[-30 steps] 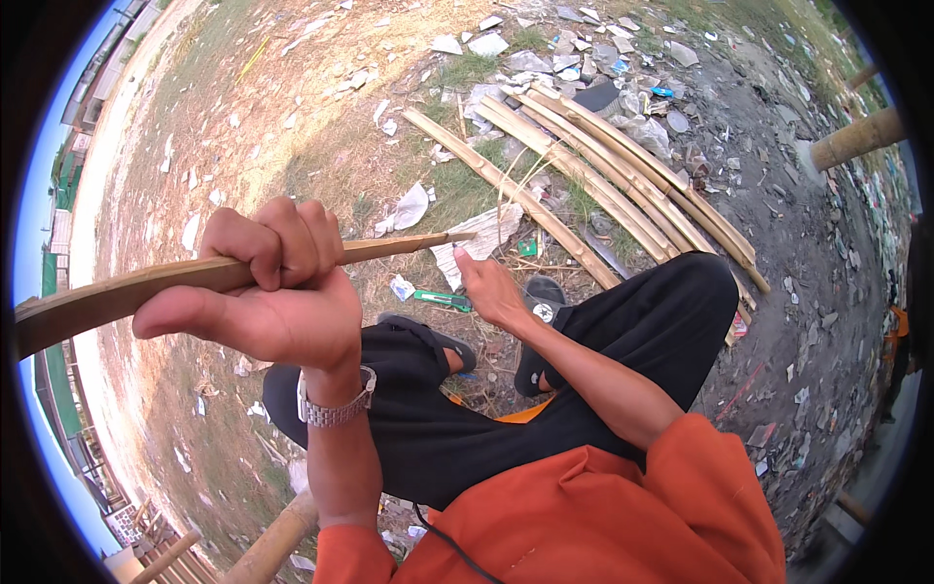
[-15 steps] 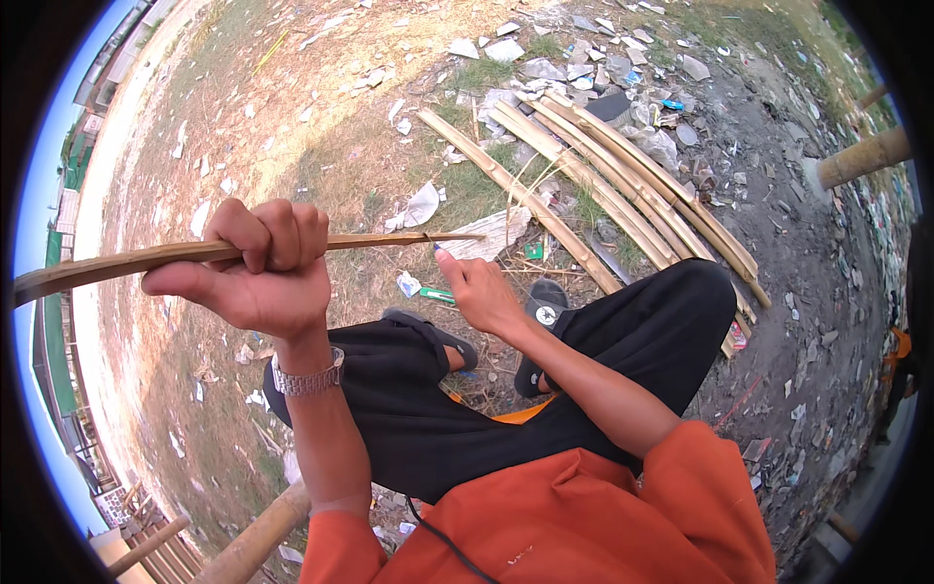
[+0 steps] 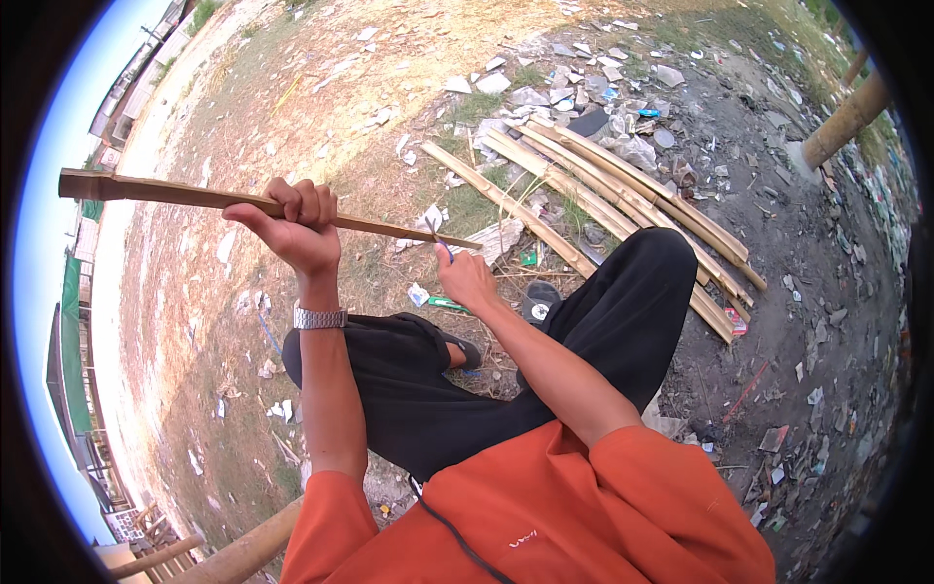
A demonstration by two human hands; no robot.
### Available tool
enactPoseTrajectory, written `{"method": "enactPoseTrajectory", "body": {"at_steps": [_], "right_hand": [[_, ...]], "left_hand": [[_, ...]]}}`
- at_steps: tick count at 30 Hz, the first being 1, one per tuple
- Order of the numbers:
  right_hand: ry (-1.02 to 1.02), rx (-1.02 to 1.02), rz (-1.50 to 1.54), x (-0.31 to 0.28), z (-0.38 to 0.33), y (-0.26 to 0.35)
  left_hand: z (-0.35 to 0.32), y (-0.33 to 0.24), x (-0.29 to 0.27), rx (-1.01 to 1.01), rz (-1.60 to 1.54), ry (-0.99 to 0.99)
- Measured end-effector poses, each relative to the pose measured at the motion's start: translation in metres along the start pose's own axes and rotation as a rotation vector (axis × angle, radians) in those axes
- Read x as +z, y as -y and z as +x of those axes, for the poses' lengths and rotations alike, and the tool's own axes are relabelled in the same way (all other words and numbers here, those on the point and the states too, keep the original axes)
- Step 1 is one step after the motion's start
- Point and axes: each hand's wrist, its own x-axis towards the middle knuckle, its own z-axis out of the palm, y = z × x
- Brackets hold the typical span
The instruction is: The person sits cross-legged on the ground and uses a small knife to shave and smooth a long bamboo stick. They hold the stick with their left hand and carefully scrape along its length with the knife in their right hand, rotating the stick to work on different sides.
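Note:
My left hand (image 3: 300,226), a metal watch on its wrist, is closed round a long split bamboo strip (image 3: 146,188). The strip runs from the far left, slanting slightly down to the right, its thicker end out to the left. My right hand (image 3: 467,277) is closed on a small blue-handled blade (image 3: 433,232), partly hidden by the fingers. This blade crosses the strip near its thin right end; whether it is a knife or part of scissors is too small to tell.
Several split bamboo lengths (image 3: 623,190) lie in a pile ahead to the right. A flat pale slab (image 3: 498,239) lies beyond my right hand. Scraps litter the ground. Bamboo poles stand at the right (image 3: 848,122) and lower left (image 3: 255,537). My bent knees flank the hands.
The bamboo strip has swung so its left end is higher and farther into view. My left hand has shifted slightly right and the wrist has turned. The blade still crosses the strip near its thin end.

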Motion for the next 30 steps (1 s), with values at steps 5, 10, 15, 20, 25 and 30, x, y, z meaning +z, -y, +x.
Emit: {"method": "enactPoseTrajectory", "body": {"at_steps": [5,10,15,20,25,30], "right_hand": [[-0.009,0.143,-0.116,-0.046,0.073,-0.078],[-0.032,-0.119,0.176,-0.017,0.033,-0.011],[0.139,-0.195,0.236,-0.02,0.001,0.004],[0.015,-0.278,0.169,-0.009,-0.009,0.002],[-0.025,-0.207,0.142,0.001,-0.002,-0.009],[-0.086,-0.106,0.028,0.006,0.011,-0.022]], "left_hand": [[-0.015,0.013,0.014,-0.011,-0.07,0.157],[-0.002,0.015,0.02,-0.052,0.045,0.053],[-0.006,0.015,0.004,-0.032,-0.041,0.113],[-0.01,0.006,-0.015,-0.019,-0.157,0.23],[-0.01,0.011,-0.015,-0.039,-0.184,0.293],[-0.007,0.012,-0.016,-0.02,-0.162,0.253]]}}
